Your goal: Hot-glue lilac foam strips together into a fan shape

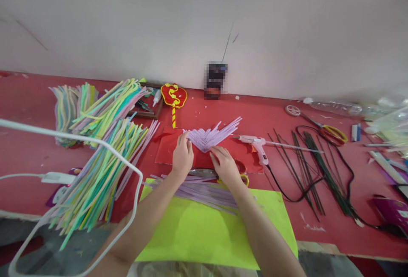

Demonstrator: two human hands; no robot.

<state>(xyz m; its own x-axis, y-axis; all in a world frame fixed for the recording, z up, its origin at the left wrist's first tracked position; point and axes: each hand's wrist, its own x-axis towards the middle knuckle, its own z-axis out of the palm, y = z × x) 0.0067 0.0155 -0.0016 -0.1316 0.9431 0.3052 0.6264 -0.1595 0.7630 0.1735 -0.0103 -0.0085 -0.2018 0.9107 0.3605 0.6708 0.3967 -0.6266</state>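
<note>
White bent tubing [57, 133] curves left of a lilac, V-shaped fuzzy-stem piece [205, 140] on red card [166, 146]. Left hand [182, 154] and right hand [225, 165] touch it, grip unclear. Behind it, a dark object [216, 79] is pixelated, unreadable.

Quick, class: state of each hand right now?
Left hand: fingers at the left side of the V of purple strips; grip cannot be told.
Right hand: fingers by the V's lower tip; grip cannot be told.

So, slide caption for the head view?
Left hand and right hand at a V-shaped piece of fuzzy lilac stems.
</note>
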